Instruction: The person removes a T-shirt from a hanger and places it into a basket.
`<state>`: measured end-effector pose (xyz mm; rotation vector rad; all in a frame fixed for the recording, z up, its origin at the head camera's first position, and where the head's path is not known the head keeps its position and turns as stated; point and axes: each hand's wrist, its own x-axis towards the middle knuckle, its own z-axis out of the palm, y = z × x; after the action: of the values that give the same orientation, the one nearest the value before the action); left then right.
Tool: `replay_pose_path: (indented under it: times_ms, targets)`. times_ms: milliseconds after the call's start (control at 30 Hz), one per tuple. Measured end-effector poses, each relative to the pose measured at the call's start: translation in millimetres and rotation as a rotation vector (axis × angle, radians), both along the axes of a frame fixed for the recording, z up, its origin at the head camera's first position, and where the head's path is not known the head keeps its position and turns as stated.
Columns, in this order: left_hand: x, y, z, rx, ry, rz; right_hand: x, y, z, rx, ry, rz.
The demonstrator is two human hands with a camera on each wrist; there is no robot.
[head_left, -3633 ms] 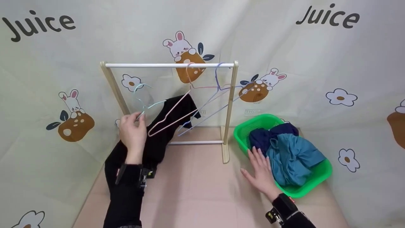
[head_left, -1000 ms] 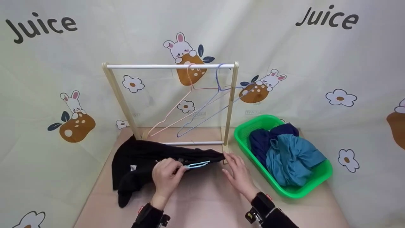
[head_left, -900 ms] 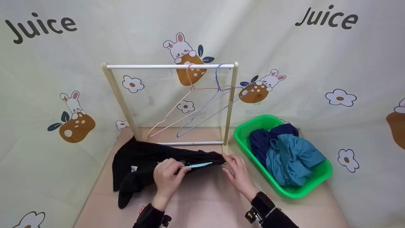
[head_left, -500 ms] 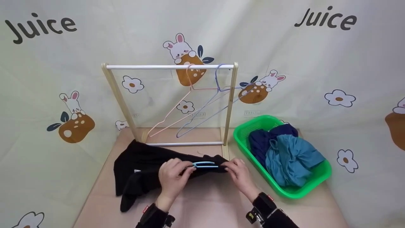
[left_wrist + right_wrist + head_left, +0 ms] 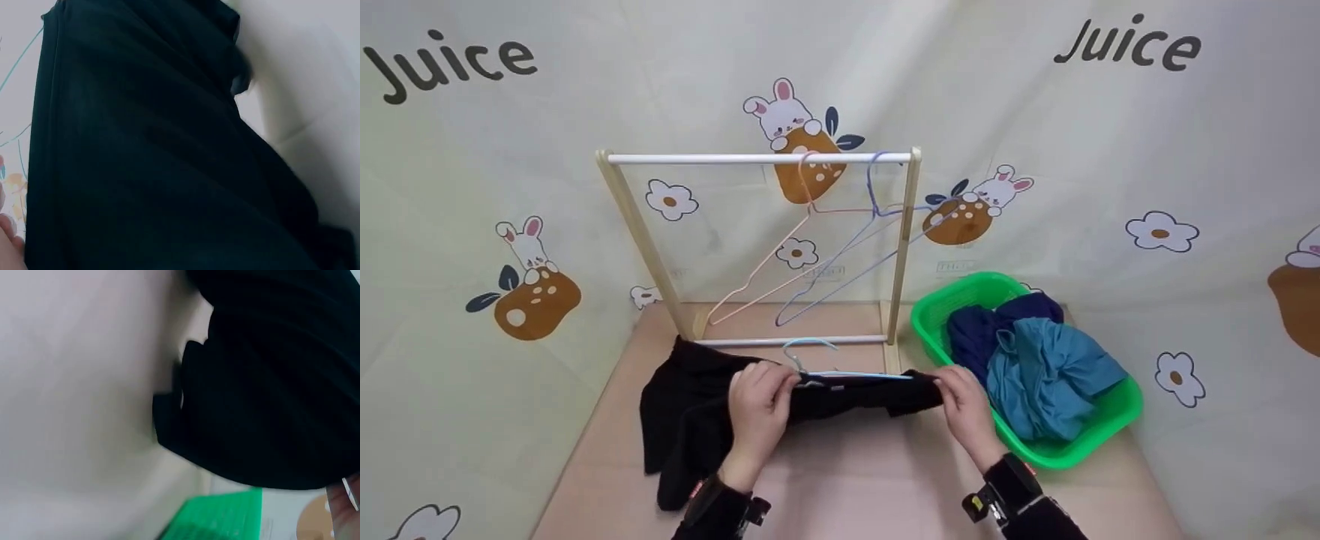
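Observation:
A black T-shirt is stretched between my two hands above the table, its left part drooping toward the tabletop. My left hand pinches it near the neck of a light blue hanger; whether those fingers also grip the hanger is hidden. The hanger's hook stands up free, and its right arm runs along the shirt's upper edge. At the right end, my right hand pinches the cloth between thumb and fingers. Dark cloth of the T-shirt fills most of the left wrist view, and much of the right wrist view too.
Behind the shirt stands a wooden rack with a white rail. A pink hanger and a purple hanger hang from it. To the right, a green basket holds navy and teal clothes, close to my right hand.
The hanger went from beside the rack down to the shirt, then its hook turned upright. My right hand moved from the basket to the shirt, then pulled its end rightward.

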<state>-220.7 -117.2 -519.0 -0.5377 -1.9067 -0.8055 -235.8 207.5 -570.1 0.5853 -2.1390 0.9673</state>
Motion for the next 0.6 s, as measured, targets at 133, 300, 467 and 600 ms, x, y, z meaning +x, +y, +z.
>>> replay_pose_path:
  times_ms: [133,300,467,600]
  targets:
    - [-2.9,-8.1,5.6,0.024,0.024,-0.017,-0.4,14.7,3.3,-0.031,-0.017,-0.067]
    - [-5.6,-11.1,10.6,0.079,0.060,-0.035,2.2,21.8,6.5,-0.045,-0.097,-0.133]
    - [-7.1,-1.5,8.6,0.089,0.049,-0.064,1.7,17.5,6.7,0.004,-0.144,-0.163]
    - [-8.2,9.3,2.1,0.069,0.014,-0.064,0.2,11.7,9.8,-0.039,-0.213,-0.061]
